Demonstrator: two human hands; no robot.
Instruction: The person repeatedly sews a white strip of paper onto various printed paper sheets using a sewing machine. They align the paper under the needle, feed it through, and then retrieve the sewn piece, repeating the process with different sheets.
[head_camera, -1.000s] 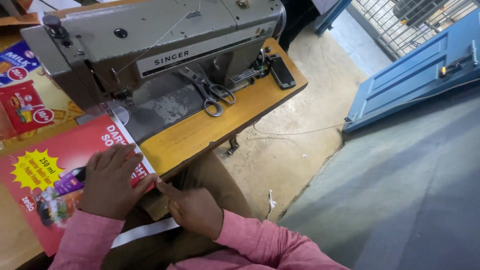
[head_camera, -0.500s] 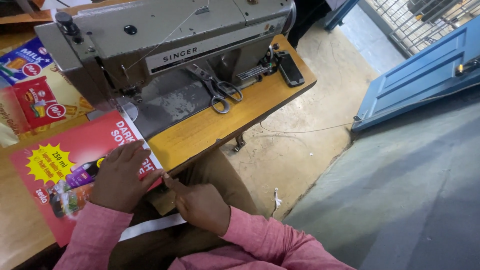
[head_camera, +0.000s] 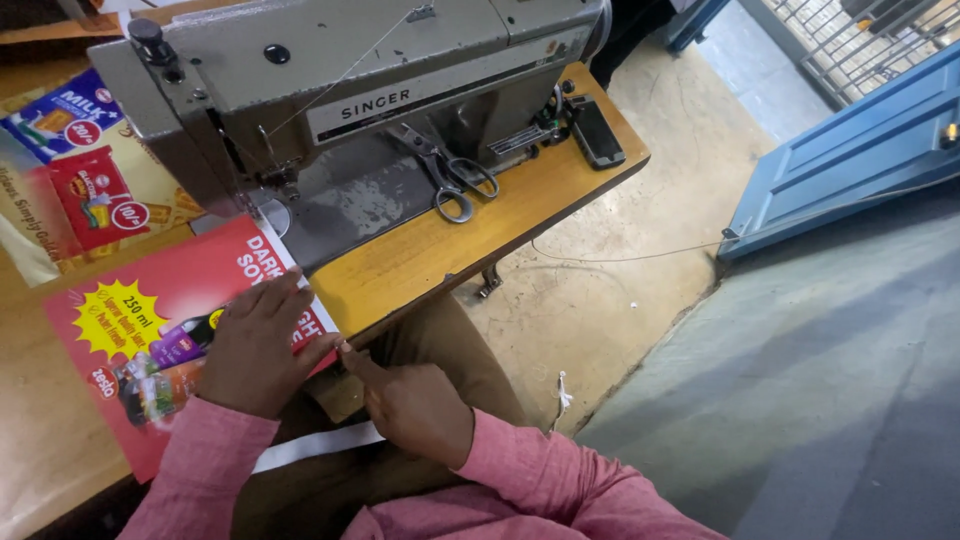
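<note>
My left hand (head_camera: 262, 345) lies flat, fingers spread, on a red printed sheet (head_camera: 125, 320) that rests on the wooden sewing table (head_camera: 430, 255). My right hand (head_camera: 405, 398) is below the table's front edge, its fingers pinching the sheet's white edge strip (head_camera: 315, 445) near the corner. The sheet's far end reaches up beside the needle area of a grey sewing machine (head_camera: 330, 90). Both arms wear pink sleeves.
Scissors (head_camera: 448, 178) lie on the machine bed. A black phone-like object (head_camera: 597, 131) sits at the table's right end. More printed sheets (head_camera: 75, 150) lie at the left. A blue door panel (head_camera: 850, 150) leans on the concrete floor to the right.
The view has shifted slightly, so the scene sits further right and lower. Both hands stay on the red sheet in much the same grip.
</note>
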